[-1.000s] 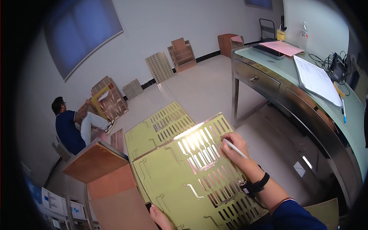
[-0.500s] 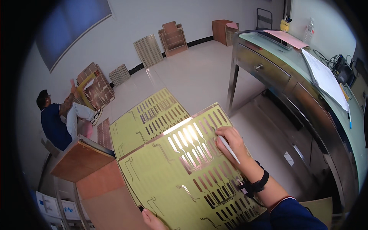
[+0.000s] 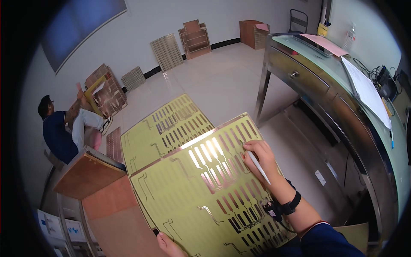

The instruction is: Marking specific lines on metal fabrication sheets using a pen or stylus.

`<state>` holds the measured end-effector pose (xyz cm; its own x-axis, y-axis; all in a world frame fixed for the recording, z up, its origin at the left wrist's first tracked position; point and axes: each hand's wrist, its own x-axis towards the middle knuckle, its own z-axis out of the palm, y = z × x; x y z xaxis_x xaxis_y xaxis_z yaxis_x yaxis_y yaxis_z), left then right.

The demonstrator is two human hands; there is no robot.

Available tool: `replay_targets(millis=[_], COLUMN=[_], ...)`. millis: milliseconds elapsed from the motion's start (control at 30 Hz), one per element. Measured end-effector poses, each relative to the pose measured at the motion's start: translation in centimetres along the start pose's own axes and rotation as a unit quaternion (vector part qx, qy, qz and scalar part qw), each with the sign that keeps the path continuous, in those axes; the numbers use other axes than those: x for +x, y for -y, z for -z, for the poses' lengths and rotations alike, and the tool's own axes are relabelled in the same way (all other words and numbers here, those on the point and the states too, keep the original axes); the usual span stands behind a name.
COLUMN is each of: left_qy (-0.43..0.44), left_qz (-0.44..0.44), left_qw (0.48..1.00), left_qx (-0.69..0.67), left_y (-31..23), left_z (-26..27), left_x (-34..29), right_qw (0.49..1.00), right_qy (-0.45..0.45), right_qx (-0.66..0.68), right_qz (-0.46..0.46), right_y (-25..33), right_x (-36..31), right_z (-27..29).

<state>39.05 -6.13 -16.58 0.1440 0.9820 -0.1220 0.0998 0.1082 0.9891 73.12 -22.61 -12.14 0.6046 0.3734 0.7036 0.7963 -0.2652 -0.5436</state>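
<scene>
A yellow-green circuit panel [image 3: 165, 192] with shiny copper finger patterns lies tilted in front of me. My right hand [image 3: 263, 155] is closed on a slim white pen-shaped tool [image 3: 259, 167]. The tool slants over the panel's upper right, its tip near a row of copper strips. At the lower edge, my left hand [image 3: 170, 247] grips the panel's near left edge with the thumb on top; its other fingers are hidden. A second similar panel [image 3: 139, 143] lies beyond, partly covered by the first.
A metal desk [image 3: 299, 70] with a glass top stands on the right. Copper-coloured boards [image 3: 109, 205] lie at my left. Across the room a person [image 3: 62, 130] in dark blue sits by stacked panels [image 3: 112, 96]. More panels [image 3: 167, 52] lean against the far wall.
The view has shifted slightly. My right hand and the white tool have barely moved over the panel, and my left hand keeps its grip. The seated person has shifted a little.
</scene>
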Motion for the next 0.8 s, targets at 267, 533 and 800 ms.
replay_targets(millis=[267,533,800], left_qy=[-0.004,0.013,-0.012], left_qz=[-0.003,-0.012,-0.027], left_qw=[1.000,0.999,1.000], left_qx=[0.019,0.036,-0.007], left_y=[-0.6,-0.4,-0.6], left_z=[0.0,-0.1,-0.3], left_x=[-0.2,0.0,-0.4], right_qw=[1.000,0.958,0.884], right_qy=[-0.013,-0.047,0.008], right_qx=[0.011,0.151,0.280], right_qz=[-0.018,-0.238,-0.375], right_y=[0.6,0.1,-1.3], right_x=[0.5,-2.1,-7.6], right_z=[0.5,6.5,11.0])
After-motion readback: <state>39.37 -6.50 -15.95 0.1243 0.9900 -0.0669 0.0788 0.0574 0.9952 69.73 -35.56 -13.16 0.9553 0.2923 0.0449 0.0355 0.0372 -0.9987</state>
